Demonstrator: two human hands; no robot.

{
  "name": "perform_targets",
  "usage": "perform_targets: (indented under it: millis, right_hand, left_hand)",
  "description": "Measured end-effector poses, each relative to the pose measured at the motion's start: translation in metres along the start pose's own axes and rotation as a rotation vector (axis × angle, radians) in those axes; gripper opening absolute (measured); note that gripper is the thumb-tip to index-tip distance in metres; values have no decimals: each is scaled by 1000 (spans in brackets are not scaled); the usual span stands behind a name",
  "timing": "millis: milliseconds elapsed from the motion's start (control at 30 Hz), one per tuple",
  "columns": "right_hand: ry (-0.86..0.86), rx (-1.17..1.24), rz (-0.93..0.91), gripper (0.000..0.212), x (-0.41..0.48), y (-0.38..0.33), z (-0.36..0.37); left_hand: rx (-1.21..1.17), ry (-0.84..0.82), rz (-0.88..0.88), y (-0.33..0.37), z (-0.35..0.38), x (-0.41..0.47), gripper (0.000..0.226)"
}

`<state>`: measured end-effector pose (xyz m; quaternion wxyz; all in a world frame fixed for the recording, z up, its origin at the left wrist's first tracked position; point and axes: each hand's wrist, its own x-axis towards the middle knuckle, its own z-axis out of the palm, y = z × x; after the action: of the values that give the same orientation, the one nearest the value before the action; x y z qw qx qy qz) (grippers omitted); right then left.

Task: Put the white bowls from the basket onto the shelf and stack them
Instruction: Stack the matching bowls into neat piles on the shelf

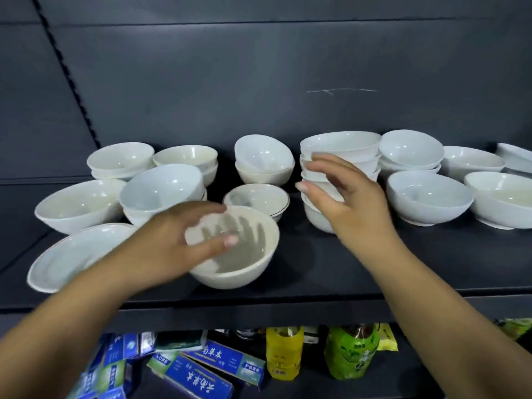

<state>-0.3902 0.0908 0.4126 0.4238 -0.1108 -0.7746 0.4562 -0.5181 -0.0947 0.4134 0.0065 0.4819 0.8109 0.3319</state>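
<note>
Fingers [214, 209] of the left hand [172, 243] are spread out straight over the left rim of a cream-white bowl [244, 269], thumb reaching inside it. Motion blur stops me telling whether they touch it. That bowl sits upright near the front edge of the dark shelf [316, 269]. On my feed the right hand [359, 205] has its fingers splayed too, holding nothing, just in front of a tall stack of bowls [342, 145]. Other white bowls [426, 197], single or in short stacks, crowd the shelf on both sides. Below I see blue boxes [198, 372] and 2 bottles [283, 352].
</note>
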Motion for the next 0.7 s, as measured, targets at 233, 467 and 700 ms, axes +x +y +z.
perform_targets:
  millis: [233, 467, 700]
  right_hand:
    - [-379, -69, 302, 19, 27, 7, 37]
    - [-510, -404, 193, 26, 25, 27, 36]
    - [-577, -562, 120, 22, 34, 39, 53]
  left_hand:
    - [100, 3, 161, -27, 19, -18, 106]
    - [77, 208, 357, -52, 11, -45, 65]
    - [117, 233, 295, -60, -4, -68, 63]
